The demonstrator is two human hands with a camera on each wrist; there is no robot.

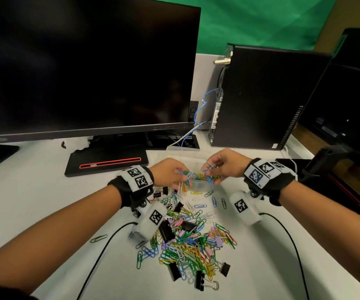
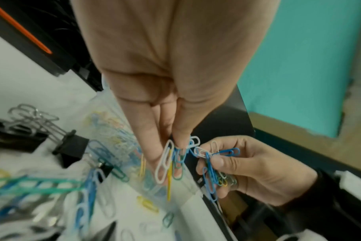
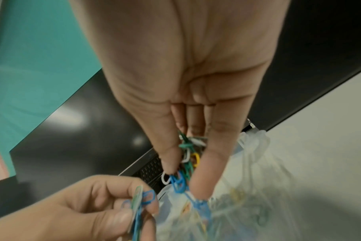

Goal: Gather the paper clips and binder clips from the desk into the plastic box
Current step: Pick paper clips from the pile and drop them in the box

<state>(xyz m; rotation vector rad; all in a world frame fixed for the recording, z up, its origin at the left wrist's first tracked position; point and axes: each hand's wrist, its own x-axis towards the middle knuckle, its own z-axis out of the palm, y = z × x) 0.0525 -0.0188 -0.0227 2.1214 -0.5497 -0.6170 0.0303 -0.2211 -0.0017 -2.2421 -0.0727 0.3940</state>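
Head view only: black monitor (image 1: 83, 66) at back left of white desk (image 1: 34, 191), screen dark; black computer tower (image 1: 261, 100) upright at back right, blue cable (image 1: 202, 105) running down between the two. Neither wrist view takes in this whole layout, only dark slabs and teal backdrop.

Near centre of desk, loose pile of paper clips (image 1: 187, 245), many colours, with black binder clips (image 1: 198, 280) mixed in and at its edges. Seen whole from the head only; left wrist view catches a blurred corner of it plus two binder clips (image 2: 70, 146) at close range.

Plastic box (image 1: 198, 184), clear, just beyond the pile, between monitor base and pile, directly under both hands. Some coloured clips already inside. Right wrist view shows its translucent wall (image 3: 258, 187) blurred below the fingers.

Left hand (image 1: 168, 173) above box, fingers curled, pinching a bunch of clips. Left wrist view shows detail missed from the head: thumb and fingers (image 2: 153, 146) nipping a white clip, with yellow, green and blue ones hanging down.

Right hand (image 1: 226, 164) above box, just beside the left, also pinching a cluster. Right wrist view alone shows green, white, yellow and blue clips wedged between thumb and fingertips (image 3: 204, 176).

From left wrist view, the two bunches look linked by tangled blue and white clips.
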